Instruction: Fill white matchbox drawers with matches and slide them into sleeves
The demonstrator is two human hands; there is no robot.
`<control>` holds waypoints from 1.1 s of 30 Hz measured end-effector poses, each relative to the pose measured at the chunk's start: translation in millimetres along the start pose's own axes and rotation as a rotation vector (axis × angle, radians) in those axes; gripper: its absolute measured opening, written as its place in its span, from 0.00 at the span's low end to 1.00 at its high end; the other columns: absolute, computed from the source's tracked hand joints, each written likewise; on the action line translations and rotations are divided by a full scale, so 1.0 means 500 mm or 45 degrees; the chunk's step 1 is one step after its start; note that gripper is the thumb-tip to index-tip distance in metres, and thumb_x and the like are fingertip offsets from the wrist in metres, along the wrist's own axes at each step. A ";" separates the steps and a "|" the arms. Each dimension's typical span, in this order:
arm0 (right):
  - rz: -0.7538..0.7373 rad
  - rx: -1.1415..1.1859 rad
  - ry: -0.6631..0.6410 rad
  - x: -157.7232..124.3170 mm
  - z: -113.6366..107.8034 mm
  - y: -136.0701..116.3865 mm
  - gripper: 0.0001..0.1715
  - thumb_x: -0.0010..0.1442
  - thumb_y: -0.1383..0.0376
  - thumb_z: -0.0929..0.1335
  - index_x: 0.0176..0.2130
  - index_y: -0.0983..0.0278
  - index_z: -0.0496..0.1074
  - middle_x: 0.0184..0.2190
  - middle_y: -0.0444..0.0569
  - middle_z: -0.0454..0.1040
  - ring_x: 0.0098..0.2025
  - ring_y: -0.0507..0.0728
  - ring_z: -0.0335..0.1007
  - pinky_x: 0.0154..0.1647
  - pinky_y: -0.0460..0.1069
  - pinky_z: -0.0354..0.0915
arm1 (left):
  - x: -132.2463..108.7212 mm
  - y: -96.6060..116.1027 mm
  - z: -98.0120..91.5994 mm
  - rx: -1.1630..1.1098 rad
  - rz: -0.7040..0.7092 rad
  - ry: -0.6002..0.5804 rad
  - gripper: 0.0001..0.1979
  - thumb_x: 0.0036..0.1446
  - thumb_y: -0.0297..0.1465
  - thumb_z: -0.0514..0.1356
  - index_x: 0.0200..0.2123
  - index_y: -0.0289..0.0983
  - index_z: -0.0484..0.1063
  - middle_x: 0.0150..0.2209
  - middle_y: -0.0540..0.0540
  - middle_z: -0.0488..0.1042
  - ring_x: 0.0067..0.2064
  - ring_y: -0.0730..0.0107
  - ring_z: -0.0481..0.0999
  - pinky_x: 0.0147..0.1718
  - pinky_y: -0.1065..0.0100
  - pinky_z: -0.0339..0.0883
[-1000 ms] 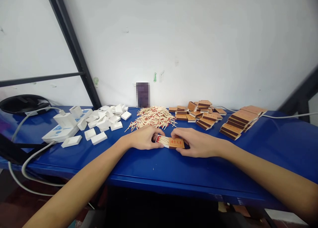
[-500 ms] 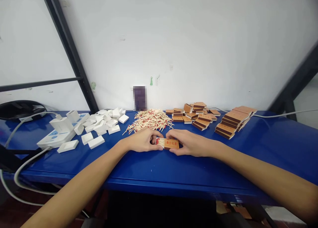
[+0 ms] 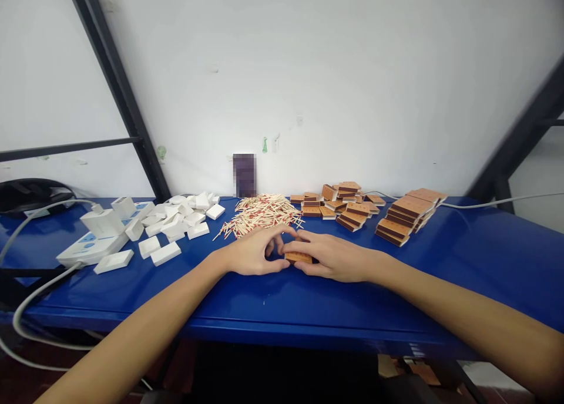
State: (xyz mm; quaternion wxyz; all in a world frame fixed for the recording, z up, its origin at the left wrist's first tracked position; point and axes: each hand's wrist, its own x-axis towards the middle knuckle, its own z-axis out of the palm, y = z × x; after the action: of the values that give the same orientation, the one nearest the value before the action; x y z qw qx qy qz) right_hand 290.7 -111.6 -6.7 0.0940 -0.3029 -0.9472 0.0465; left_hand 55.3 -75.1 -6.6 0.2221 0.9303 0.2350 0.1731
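Though between fingers (image 3: 311, 248), matchbox (image 3: 298, 257) visible

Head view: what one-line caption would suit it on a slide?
Right hand holds a matchbox, left hand at its end, before heaped matches on a blue table, white trays to the left.

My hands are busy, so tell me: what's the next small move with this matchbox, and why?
Probably ease the left hand away while the right hand holds the matchbox: it looks closed, and the right hand grips it, though its left end is partly hidden.
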 end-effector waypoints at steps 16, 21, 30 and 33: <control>0.904 -0.860 0.255 -0.224 -0.099 0.135 0.15 0.61 0.58 0.63 0.35 0.66 0.71 0.34 0.59 0.74 0.36 0.65 0.71 0.32 0.55 0.62 | 0.005 0.030 0.002 0.479 0.093 -0.050 0.09 0.60 0.33 0.56 0.37 0.37 0.74 0.25 0.52 0.69 0.27 0.73 0.67 0.29 0.70 0.57; 0.845 -0.949 0.303 -0.227 -0.051 0.124 0.18 0.65 0.63 0.59 0.29 0.66 0.70 0.34 0.60 0.71 0.33 0.62 0.69 0.31 0.55 0.61 | 0.004 0.036 0.003 0.463 0.091 -0.069 0.09 0.59 0.34 0.57 0.35 0.37 0.76 0.23 0.52 0.70 0.26 0.73 0.68 0.28 0.70 0.57; 0.584 -1.015 0.442 -0.158 -0.050 0.098 0.14 0.65 0.61 0.60 0.40 0.66 0.71 0.39 0.58 0.73 0.34 0.61 0.70 0.33 0.53 0.61 | -0.071 -0.012 -0.160 0.855 -0.402 0.262 0.19 0.62 0.41 0.51 0.42 0.37 0.76 0.35 0.44 0.77 0.34 0.63 0.74 0.33 0.65 0.61; 0.562 -0.980 0.387 -0.126 -0.038 0.115 0.14 0.65 0.62 0.62 0.43 0.67 0.72 0.41 0.60 0.73 0.39 0.63 0.71 0.37 0.53 0.61 | -0.154 -0.022 -0.195 0.989 -0.576 0.249 0.21 0.62 0.44 0.49 0.41 0.38 0.76 0.36 0.43 0.77 0.38 0.58 0.74 0.35 0.63 0.63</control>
State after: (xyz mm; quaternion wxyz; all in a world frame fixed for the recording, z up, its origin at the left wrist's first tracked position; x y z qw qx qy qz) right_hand 377.7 -101.1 -5.8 0.1003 -0.5136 -0.7840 -0.3341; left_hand -53.8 -73.7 53.2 -0.1339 0.8493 0.4994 0.1065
